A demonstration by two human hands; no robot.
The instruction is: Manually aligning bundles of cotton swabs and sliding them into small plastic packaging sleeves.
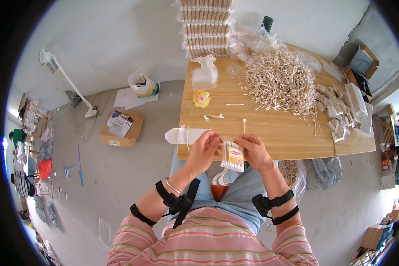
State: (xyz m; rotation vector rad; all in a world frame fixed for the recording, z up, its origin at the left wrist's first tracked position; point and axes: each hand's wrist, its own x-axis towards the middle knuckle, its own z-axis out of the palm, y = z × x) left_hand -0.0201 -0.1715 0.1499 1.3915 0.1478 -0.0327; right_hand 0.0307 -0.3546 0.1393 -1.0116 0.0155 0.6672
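In front of my lap, at the table's near edge, is a small clear pack of cotton swabs (233, 156) with a yellow and red label. My right hand (256, 150) pinches its upper right edge between thumb and fingers. Beside the pack's left edge is my left hand (205, 150), its fingers loosely curved and apart; whether a fingertip touches the pack is hard to see. A white strip with a pointed end (175, 136) lies left of that hand. Beyond the hands are a few loose swabs (213, 117), a single swab (235, 104) and a pile of yellow labels (201, 99).
A large heap of swabs (281, 82) covers the wooden table's (270, 137) far middle. Filled packs (337, 106) lie to its right. Clear bags (205, 79) and a tall stack of packs (206, 26) are at the back. A cardboard box (135, 128) stands on the floor left.
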